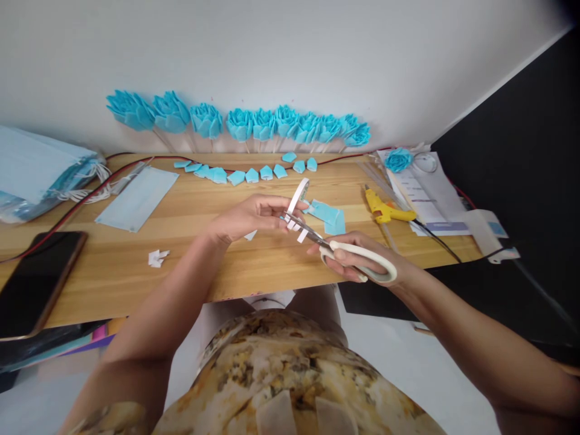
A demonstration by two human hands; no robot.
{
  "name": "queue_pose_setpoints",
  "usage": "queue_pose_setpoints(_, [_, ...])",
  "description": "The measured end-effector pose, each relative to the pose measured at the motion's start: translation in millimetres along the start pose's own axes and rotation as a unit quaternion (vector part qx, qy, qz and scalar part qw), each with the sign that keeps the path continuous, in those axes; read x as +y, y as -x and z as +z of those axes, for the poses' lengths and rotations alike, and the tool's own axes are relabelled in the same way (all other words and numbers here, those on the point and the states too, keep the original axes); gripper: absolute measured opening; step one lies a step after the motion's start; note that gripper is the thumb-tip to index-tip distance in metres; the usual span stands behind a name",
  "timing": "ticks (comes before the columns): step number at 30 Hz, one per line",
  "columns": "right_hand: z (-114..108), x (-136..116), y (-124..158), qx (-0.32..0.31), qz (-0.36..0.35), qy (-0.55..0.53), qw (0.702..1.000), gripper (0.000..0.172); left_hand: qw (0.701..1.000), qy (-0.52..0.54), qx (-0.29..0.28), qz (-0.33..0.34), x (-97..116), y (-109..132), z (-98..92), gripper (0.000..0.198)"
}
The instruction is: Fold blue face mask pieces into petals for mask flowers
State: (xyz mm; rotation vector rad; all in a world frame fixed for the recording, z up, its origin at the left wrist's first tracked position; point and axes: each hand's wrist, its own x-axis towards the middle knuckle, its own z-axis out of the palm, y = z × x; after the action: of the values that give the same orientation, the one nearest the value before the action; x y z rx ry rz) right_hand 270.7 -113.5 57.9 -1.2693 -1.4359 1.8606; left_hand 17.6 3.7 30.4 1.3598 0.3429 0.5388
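My left hand (258, 216) is closed on a thin roll of white tape (299, 196), held up over the middle of the table. In my right hand (357, 254) is a pair of scissors (365, 260) with cream handles, my fingers through the loops. The scissor blades point left and reach the tape at my left fingertips. Short white tape pieces (301, 234) hang by the blades; whether they cling to the metal I cannot tell. Just behind my hands lie light-blue fabric strips (328, 214). A row of small blue cut pieces (252, 175) runs along the table further back.
Several blue fabric flowers (206, 121) on sticks lean on the wall. A yellow glue gun (385, 208), papers (426, 199) and one flower (399, 160) are right. Left are a phone (36, 281), a face mask (138, 196), a mask pack (40, 169) and white scraps (157, 258).
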Motion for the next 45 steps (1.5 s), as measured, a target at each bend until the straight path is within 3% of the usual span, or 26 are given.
queue_pose_setpoints(9, [-3, 4, 5, -0.017, 0.012, -0.022, 1.0, 0.06, 1.0, 0.019, -0.016, 0.012, 3, 2, -1.6, 0.035])
queue_pose_setpoints(16, [2, 3, -1, 0.002, 0.021, 0.019, 1.0, 0.059, 0.998, 0.025, 0.053, -0.001, -1, -2, 2.9, 0.034])
queue_pose_setpoints(21, [11, -2, -1, 0.052, 0.0, 0.123, 0.991, 0.051, 0.997, 0.025, 0.07, -0.026, -2, -4, 3.6, 0.037])
queue_pose_setpoints(24, [14, -1, 0, 0.105, -0.05, 0.247, 0.962, 0.039, 0.996, 0.03, 0.075, -0.034, -2, -5, 4.3, 0.038])
queue_pose_setpoints(29, [16, 4, 3, 0.165, -0.137, 0.43, 0.877, 0.036, 0.994, 0.025, 0.096, -0.036, -4, -6, 8.3, 0.037])
queue_pose_setpoints(31, [15, 4, 3, 0.183, -0.149, 0.477, 0.847, 0.037, 0.993, 0.017, 0.108, -0.038, -5, -6, 9.2, 0.036])
queue_pose_setpoints(33, [11, 3, 1, 0.197, -0.134, 0.493, 0.836, 0.035, 0.993, 0.015, 0.113, -0.033, -6, -7, 9.0, 0.037])
queue_pose_setpoints(35, [6, 0, -1, 0.196, -0.098, 0.472, 0.854, 0.036, 0.994, 0.029, 0.102, -0.021, -8, -8, 7.7, 0.043])
queue_pose_setpoints(39, [-4, -5, -4, 0.14, -0.047, 0.346, 0.927, 0.043, 0.992, 0.082, 0.093, 0.01, -10, -7, 4.4, 0.052])
queue_pose_setpoints(42, [-10, -1, -4, 0.074, -0.052, 0.216, 0.972, 0.057, 0.991, 0.096, 0.091, 0.037, -11, -8, 3.2, 0.054])
queue_pose_setpoints(45, [-13, 7, -2, 0.016, -0.083, 0.135, 0.987, 0.072, 0.991, 0.078, 0.09, 0.054, -13, -10, 4.1, 0.043])
